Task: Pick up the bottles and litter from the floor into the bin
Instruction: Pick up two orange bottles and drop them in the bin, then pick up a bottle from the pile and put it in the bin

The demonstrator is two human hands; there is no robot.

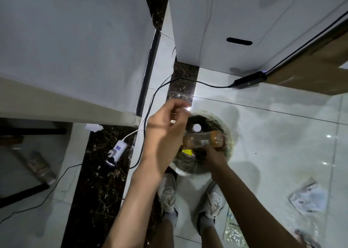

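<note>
- Two bare hands meet above a round bin (pixel 228 134) lined with a clear bag, which stands on the glossy white floor tiles (pixel 282 134) just ahead of the person's pale trainers (pixel 169 193).
- Right hand (pixel 211 156): fingers curled round a clear plastic bottle (pixel 204 139) with amber-tinted ends, held lying sideways over the bin's mouth.
- Left hand (pixel 165 132): raised over the bin's left rim, fingers loosely bent towards the thumb; a bright glint sits at the fingertips, and whether anything is pinched there cannot be told.
- Bin contents: a dark interior with a pale round spot and a yellow scrap (pixel 187 151) near the front edge.
- Litter on the floor, right side: a crumpled printed paper (pixel 308 198) well apart from the bin, and a clear printed plastic wrapper (pixel 232 227) just beside the right trainer.
- Further bottle (pixel 38 165): a brownish bottle lies on its side under the desk at far left, well apart from the bin.
- Cables: a black cable (pixel 188 80) runs across the dark marbled floor strip (pixel 94 181) to a black adapter (pixel 248 81) near the wooden door (pixel 310 63); a white charger block (pixel 117 150) lies on the strip.
- White cabinets (pixel 75 40) stand beyond the bin.
</note>
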